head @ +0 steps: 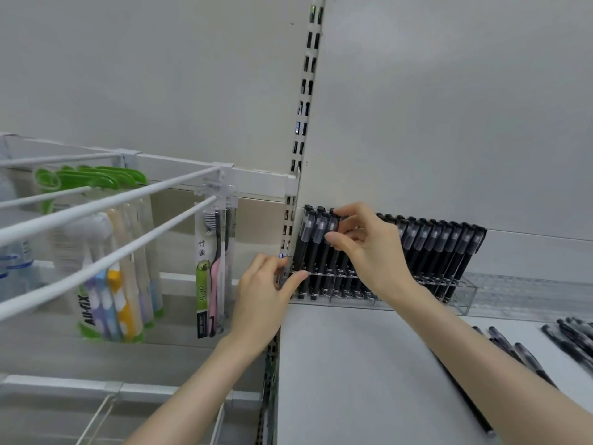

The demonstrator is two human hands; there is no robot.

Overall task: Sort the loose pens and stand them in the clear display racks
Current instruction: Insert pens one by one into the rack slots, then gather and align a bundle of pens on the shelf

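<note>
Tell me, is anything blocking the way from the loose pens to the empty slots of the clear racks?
Nothing visible does. The loose pens lie on the shelf right before the empty slots at the right. Both hands are at the rack's left end: the right hand pinches a racked pen, the left hand grips the rack.

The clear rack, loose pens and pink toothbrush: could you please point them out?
clear rack [466, 295]: head view, right end wall.
loose pens [569, 343]: head view, right-hand pile.
pink toothbrush [213, 284]: head view, handle.

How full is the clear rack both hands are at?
Nearly full: black pens stand leaning along most of the clear rack; only its right end shows none.
</note>
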